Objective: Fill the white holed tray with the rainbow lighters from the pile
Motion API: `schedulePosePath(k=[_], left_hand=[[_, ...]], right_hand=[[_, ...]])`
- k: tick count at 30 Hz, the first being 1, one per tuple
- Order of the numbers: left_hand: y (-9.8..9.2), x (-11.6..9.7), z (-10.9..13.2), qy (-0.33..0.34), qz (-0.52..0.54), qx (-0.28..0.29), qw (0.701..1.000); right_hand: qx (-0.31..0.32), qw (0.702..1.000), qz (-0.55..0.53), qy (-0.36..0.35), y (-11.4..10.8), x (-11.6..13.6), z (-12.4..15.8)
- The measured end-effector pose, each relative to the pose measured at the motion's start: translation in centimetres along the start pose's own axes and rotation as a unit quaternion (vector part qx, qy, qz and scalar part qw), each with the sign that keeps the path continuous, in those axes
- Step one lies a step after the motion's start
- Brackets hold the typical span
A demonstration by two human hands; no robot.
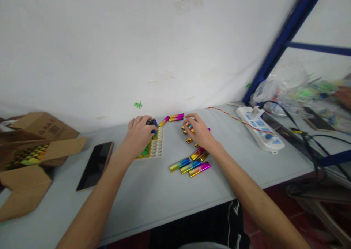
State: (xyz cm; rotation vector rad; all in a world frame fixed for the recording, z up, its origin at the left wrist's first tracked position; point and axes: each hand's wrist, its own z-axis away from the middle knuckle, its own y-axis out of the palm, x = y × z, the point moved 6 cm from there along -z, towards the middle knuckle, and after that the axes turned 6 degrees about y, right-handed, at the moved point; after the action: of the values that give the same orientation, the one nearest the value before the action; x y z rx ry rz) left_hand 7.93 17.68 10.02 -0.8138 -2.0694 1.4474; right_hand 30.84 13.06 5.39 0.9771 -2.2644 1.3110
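My left hand (139, 132) rests over the far end of a white tray with round holes (158, 148), fingers curled round a small dark-topped piece (151, 122). Shiny rainbow-coloured sticks (145, 153) stand in the tray's left rows. My right hand (197, 129) lies on a loose heap of the same sticks (189, 132), its fingertips pinching one. Three more sticks (189, 166) lie side by side nearer me, and two (172, 118) lie by the wall.
A dark phone (95, 165) lies left of the tray. An open cardboard box (30, 150) with more sticks sits at far left. A white power strip (260, 129) with cables is at right, beside a blue rack frame (276, 48) and plastic bags.
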Motion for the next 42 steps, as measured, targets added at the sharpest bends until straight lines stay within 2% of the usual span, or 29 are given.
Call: schedulePosePath(k=[2, 4, 6, 8, 9, 11, 13, 16, 20, 23, 26, 28, 29, 32, 34, 35, 39, 42], left_hand=[[0.0, -0.5, 0.2, 0.005, -0.007, 0.013, 1.0], [-0.6, -1.6, 0.7, 0.017, 0.004, -0.007, 1.0], [-1.3, -3.6, 1.5, 0.038, 0.031, -0.05, 0.998], [-1.3, -6.2, 2.3, 0.074, 0.085, -0.064, 0.992], [-0.9, -7.6, 2.8, 0.089, 0.117, -0.048, 0.988], [0.8, -10.1, 3.5, 0.108, 0.162, 0.031, 0.98], [2.4, -11.6, 4.1, 0.101, 0.186, 0.098, 0.972], [3.9, -12.0, 4.6, 0.076, 0.215, 0.149, 0.962], [4.6, -11.3, 4.6, 0.041, 0.249, 0.16, 0.954], [4.6, -11.0, 4.1, 0.03, 0.298, 0.128, 0.946], [4.0, -10.4, 3.5, 0.002, 0.376, 0.046, 0.925], [3.9, -9.8, 3.4, -0.047, 0.451, 0.008, 0.891], [4.1, -9.5, 3.5, -0.081, 0.498, 0.002, 0.863], [4.9, -9.1, 4.0, -0.169, 0.646, 0.001, 0.744], [5.2, -9.0, 4.3, -0.205, 0.702, -0.005, 0.682], [5.2, -8.9, 4.4, -0.219, 0.713, -0.011, 0.666], [5.3, -8.2, 4.7, -0.258, 0.725, -0.032, 0.638], [5.5, -7.9, 4.8, -0.274, 0.75, -0.033, 0.602]], right_hand=[[-0.004, 1.0, -0.002, 0.002, -0.1, -0.1, 0.0], [-0.006, 1.0, 0.0, 0.004, -0.2, -0.1, -0.1], [-0.005, 1.0, 0.006, 0.005, -0.3, 0.0, -0.1], [-0.004, 1.0, 0.013, 0.004, -0.4, 0.1, -0.2], [-0.001, 1.0, 0.015, 0.003, -0.5, 0.2, -0.2], [0.004, 1.0, 0.015, 0.003, -0.5, 0.3, -0.2], [0.006, 1.0, 0.014, 0.007, -0.5, 0.3, -0.2], [0.004, 1.0, 0.014, 0.012, -0.5, 0.1, -0.1], [0.003, 1.0, 0.013, 0.011, -0.2, -0.1, -0.1], [0.004, 1.0, 0.013, 0.009, -0.1, -0.1, -0.1], [0.001, 1.0, 0.014, 0.004, -0.3, 0.1, -0.1], [-0.001, 1.0, 0.012, 0.0, -0.4, 0.3, 0.0], [-0.001, 1.0, 0.01, -0.003, -0.4, 0.3, 0.0], [0.002, 1.0, 0.007, -0.01, -0.3, 0.4, 0.1], [0.005, 1.0, 0.006, -0.008, -0.1, 0.3, 0.1], [0.007, 1.0, 0.006, -0.006, 0.0, 0.3, 0.1], [0.006, 1.0, 0.009, -0.011, 0.0, 0.3, 0.2], [0.008, 1.0, 0.013, -0.012, 0.0, 0.3, 0.2]])
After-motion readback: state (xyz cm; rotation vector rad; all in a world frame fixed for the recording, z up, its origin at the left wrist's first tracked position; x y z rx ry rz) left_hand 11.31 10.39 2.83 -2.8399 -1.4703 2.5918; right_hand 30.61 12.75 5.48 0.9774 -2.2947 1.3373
